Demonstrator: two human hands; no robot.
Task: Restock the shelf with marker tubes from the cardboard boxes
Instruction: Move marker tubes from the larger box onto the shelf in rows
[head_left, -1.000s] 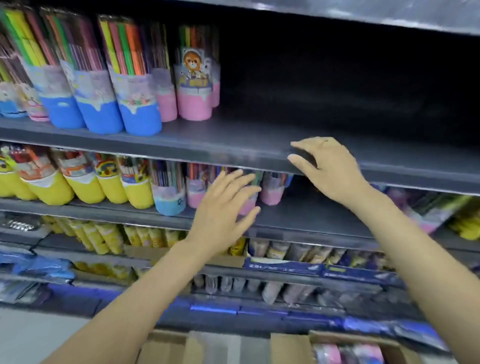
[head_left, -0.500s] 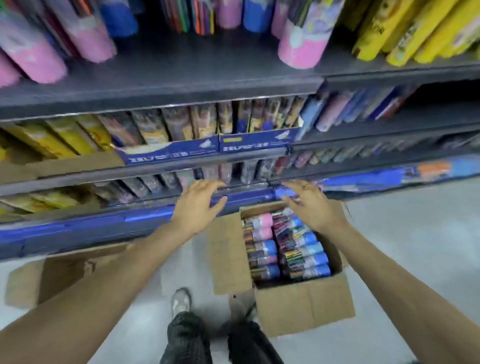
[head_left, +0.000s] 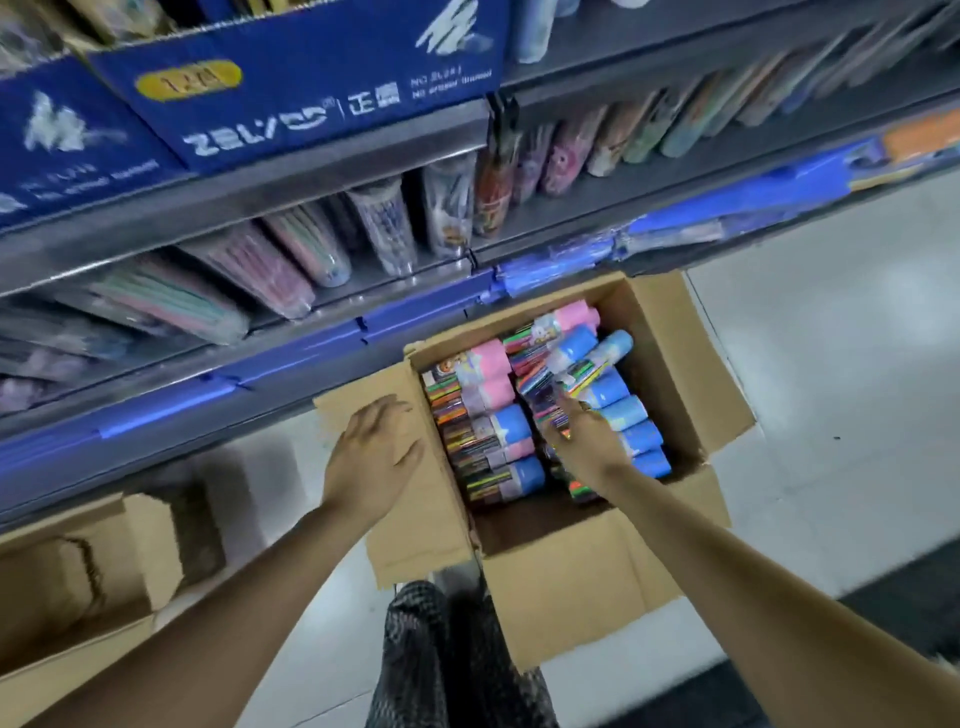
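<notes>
The marker tubes (head_left: 524, 410) lie flat in the open cardboard box (head_left: 571, 577), long axes crosswise to your reach. Your right hand (head_left: 584, 441) is nearer, fingers down among them; grip indeterminate. Your left hand (head_left: 371, 460) rests spread on the flap (head_left: 415, 519).

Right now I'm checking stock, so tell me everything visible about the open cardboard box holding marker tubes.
The cardboard box is plain brown corrugated card, sitting on the pale floor below the shelving, its four flaps folded outward. Marker tubes with pink or blue ends lie sideways in two rows. The left hand rests on its left flap; the right hand reaches among the tubes.
</notes>
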